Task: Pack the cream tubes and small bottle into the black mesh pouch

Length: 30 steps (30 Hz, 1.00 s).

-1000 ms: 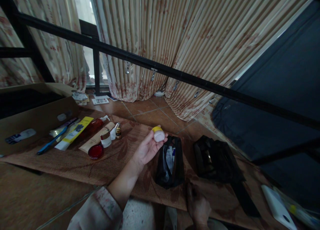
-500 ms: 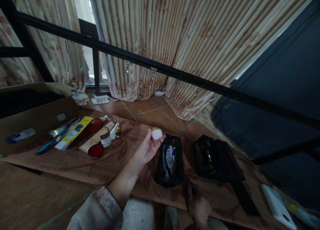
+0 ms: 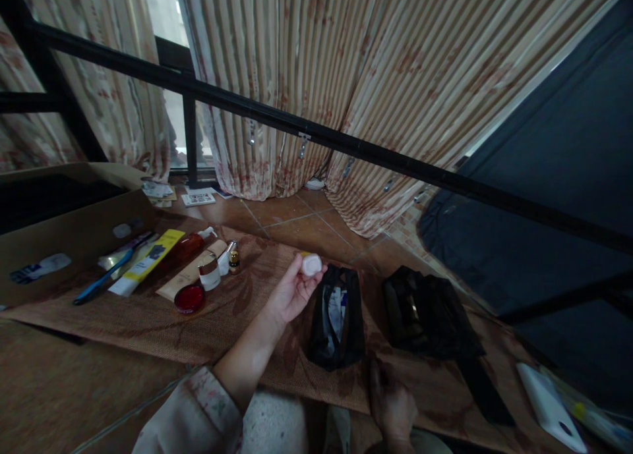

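Note:
My left hand (image 3: 291, 290) is raised over the cloth-covered table, closed around a small white container (image 3: 311, 264). A bit of yellow shows behind the container; its exact kind is unclear. Just right of that hand stands an open black mesh bag (image 3: 336, 319) with a white-and-blue packet (image 3: 337, 306) inside. My right hand (image 3: 393, 401) is low at the table's front edge, below the bag. Its fingers are in deep shadow, and I cannot see whether they hold anything. A second black mesh bag (image 3: 430, 312) lies farther right, its contents hard to make out.
At left lie a blue toothbrush (image 3: 106, 276), yellow-white tube (image 3: 147, 264), beige tube (image 3: 185, 275), white jar (image 3: 210, 273), red round case (image 3: 189, 298) and small dark bottle (image 3: 234, 263). A cardboard box (image 3: 99, 240) stands behind. A black rail (image 3: 316, 131) crosses above; a white phone-like object (image 3: 550, 404) lies right.
Almost nothing differs. The white container and my left hand have barely shifted, and my right hand stays at the table's edge.

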Motion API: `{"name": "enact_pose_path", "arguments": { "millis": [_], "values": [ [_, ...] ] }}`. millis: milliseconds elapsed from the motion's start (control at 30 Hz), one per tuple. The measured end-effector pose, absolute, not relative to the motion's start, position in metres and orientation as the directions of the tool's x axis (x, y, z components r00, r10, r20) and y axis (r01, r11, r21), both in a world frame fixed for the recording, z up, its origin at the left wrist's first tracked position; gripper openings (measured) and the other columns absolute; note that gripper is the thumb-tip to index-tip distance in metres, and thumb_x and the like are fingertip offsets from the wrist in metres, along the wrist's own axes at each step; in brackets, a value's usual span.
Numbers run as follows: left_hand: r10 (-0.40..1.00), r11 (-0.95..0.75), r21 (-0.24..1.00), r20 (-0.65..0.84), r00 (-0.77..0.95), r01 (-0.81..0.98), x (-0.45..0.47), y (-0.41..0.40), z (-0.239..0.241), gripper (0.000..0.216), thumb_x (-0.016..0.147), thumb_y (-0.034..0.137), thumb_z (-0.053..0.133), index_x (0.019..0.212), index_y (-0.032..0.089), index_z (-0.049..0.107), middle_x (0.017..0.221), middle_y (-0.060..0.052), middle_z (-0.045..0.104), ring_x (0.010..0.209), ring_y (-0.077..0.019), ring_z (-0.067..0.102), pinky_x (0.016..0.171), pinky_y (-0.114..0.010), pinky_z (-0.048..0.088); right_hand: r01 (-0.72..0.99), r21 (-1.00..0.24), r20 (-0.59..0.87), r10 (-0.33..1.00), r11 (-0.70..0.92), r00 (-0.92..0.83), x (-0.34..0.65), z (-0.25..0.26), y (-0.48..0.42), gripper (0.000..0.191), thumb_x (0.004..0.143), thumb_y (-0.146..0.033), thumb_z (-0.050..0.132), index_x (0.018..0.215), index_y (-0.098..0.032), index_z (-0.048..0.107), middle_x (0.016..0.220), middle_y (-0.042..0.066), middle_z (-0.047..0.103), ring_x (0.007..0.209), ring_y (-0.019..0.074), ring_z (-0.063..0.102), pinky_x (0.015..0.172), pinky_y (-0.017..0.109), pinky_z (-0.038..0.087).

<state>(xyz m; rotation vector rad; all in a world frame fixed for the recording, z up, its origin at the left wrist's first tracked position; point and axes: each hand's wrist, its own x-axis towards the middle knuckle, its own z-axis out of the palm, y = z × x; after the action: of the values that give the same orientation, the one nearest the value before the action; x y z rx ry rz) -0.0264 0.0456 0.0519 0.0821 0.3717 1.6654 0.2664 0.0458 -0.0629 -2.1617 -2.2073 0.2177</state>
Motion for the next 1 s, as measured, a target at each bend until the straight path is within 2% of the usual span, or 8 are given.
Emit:
{"name": "enact_pose_path", "arguments": {
  "millis": [233, 433, 700, 1000],
  "values": [
    [0.958, -0.144, 0.305, -0.194, -0.21, -0.941, -0.023, 0.0438, 0.0556, 0.022, 0.087, 0.025, 0.052, 0.097, 0.007, 0.061, 0.091, -0.014, 0.067, 0.076, -0.0151, 0.067, 0.059, -0.015, 0.055, 0.992, -0.122, -0.081, 0.997, -0.01, 0.0, 0.2675, -0.0663, 0.049, 0.048, 0.091, -0.052, 0.029, 0.101, -0.024, 0.066, 0.086, 0.01, 0.071, 0.07, 0.0222, 0.066, 0.052, 0.026, 0.036],
    [0.948, -0.181, 0.305, -0.199, -0.249, -0.935, -0.0226, 0.0461, 0.0512, 0.018, 0.084, 0.022, 0.056, 0.097, 0.011, 0.061, 0.088, -0.008, 0.068, 0.078, -0.0159, 0.068, 0.062, -0.017, 0.056, 0.992, -0.126, -0.079, 0.997, 0.007, -0.017, 0.267, -0.0649, 0.0475, 0.046, 0.091, -0.051, 0.029, 0.1, -0.024, 0.065, 0.085, 0.009, 0.071, 0.069, 0.0213, 0.066, 0.052, 0.025, 0.037],
    [0.947, -0.209, 0.331, -0.165, -0.274, -0.92, -0.0225, 0.0453, 0.0507, 0.016, 0.085, 0.018, 0.053, 0.097, 0.01, 0.061, 0.093, -0.008, 0.067, 0.084, -0.0161, 0.067, 0.076, -0.021, 0.056, 0.989, -0.148, -0.043, 0.999, 0.012, -0.019, 0.268, -0.0661, 0.0472, 0.044, 0.091, -0.05, 0.032, 0.103, -0.025, 0.066, 0.084, 0.008, 0.071, 0.069, 0.0208, 0.066, 0.054, 0.025, 0.038],
    [0.954, -0.223, 0.351, -0.113, -0.277, -0.91, -0.0235, 0.0444, 0.0497, 0.015, 0.085, 0.016, 0.052, 0.095, 0.01, 0.061, 0.091, -0.007, 0.068, 0.085, -0.0159, 0.067, 0.076, -0.021, 0.055, 0.993, -0.112, -0.024, 0.999, 0.031, -0.034, 0.2671, -0.0631, 0.0456, 0.039, 0.089, -0.045, 0.038, 0.107, -0.024, 0.066, 0.086, 0.01, 0.071, 0.067, 0.0198, 0.065, 0.055, 0.025, 0.04]
  ]
}}
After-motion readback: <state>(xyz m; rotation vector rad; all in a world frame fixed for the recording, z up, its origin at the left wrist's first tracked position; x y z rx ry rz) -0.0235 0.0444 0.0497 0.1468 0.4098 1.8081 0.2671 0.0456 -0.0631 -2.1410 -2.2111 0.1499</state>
